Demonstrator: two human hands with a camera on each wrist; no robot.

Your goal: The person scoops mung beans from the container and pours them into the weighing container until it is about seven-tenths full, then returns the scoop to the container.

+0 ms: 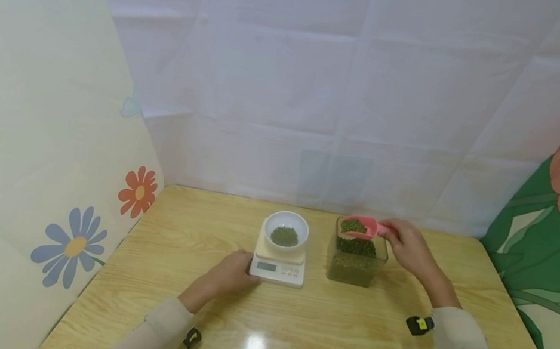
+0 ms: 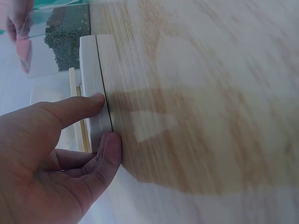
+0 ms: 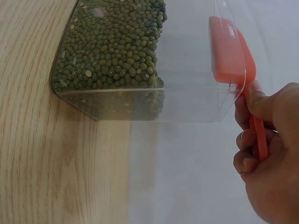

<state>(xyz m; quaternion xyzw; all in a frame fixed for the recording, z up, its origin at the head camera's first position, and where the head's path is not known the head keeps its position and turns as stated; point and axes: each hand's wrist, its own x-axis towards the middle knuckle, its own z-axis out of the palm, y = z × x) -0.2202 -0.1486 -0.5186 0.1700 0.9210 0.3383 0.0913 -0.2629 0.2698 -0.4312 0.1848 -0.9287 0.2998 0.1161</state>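
Note:
My right hand (image 1: pixel 408 249) grips the handle of a pink scoop (image 1: pixel 371 228), which holds green beans over the top of a clear square container (image 1: pixel 353 268). In the right wrist view, mung beans (image 3: pixel 112 51) fill the lower part of that container, and the scoop (image 3: pixel 229 56) is at its rim. To the left stands a white kitchen scale (image 1: pixel 291 280) bearing a white bowl (image 1: pixel 289 217) with some green beans inside. My left hand (image 1: pixel 232 273) holds the scale's front left corner, thumb (image 2: pixel 88 105) on the front edge, fingers at the side. The display's digits are unreadable.
Everything stands on a wood-grain table (image 1: pixel 321 337). A white cloth (image 1: pixel 273 77) hangs behind it, and flower-printed sheets flank the left and right sides. Each wrist wears a small black device.

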